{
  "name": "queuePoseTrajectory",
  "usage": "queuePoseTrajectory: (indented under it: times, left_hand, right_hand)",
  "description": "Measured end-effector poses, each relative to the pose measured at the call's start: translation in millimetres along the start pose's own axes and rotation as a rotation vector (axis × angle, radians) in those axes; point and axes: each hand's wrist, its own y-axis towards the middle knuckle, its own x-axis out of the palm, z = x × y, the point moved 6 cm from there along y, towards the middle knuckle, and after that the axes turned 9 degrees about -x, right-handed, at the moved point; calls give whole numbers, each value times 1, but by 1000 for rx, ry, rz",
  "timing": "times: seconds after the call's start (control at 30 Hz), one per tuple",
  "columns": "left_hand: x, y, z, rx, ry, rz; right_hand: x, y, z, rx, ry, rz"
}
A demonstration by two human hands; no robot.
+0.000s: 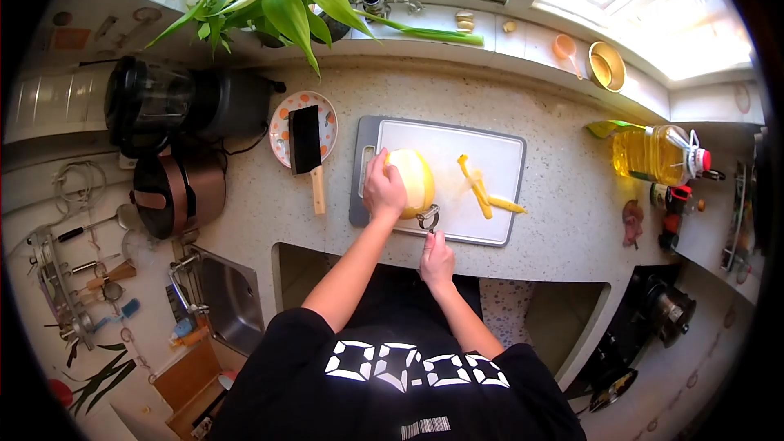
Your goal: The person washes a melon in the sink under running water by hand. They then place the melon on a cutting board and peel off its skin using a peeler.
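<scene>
A partly peeled yellow melon (414, 181) rests on the left half of the white cutting board (408, 132) with grey edges. My left hand (384, 188) is closed around its left side, fingers over the top. Below the melon, my right hand (438, 260) grips the handle of a metal peeler (428, 216), whose head is at the melon's lower right edge; whether the blade touches the skin I cannot tell. A pale peeled band runs down the melon's face. Yellow peel strips (476, 188) lie to the right on the board.
Left of the board, a cleaver (306, 139) with a wooden handle lies across a patterned plate (280, 126). An oil bottle (649, 153) stands at the right. A rice cooker (181, 192) and sink (229, 294) are at the left. A leafy plant (286, 12) overhangs the counter's back.
</scene>
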Motion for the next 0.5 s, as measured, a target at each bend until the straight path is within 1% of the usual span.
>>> queuePoseTrajectory:
  times: [0.1, 0.3, 0.4, 0.5]
  left_hand:
    - [0, 0, 1, -39, 9, -12]
    - [5, 5, -4, -44, 46, -23]
    - [5, 4, -5, -57, 53, -26]
    - [4, 3, -4, -76, 50, -36]
  right_hand:
    - [0, -2, 2, -30, 19, 12]
    - [7, -3, 4, 9, -5, -11]
    - [15, -5, 3, 21, 53, 39]
    - [14, -7, 5, 10, 80, 39]
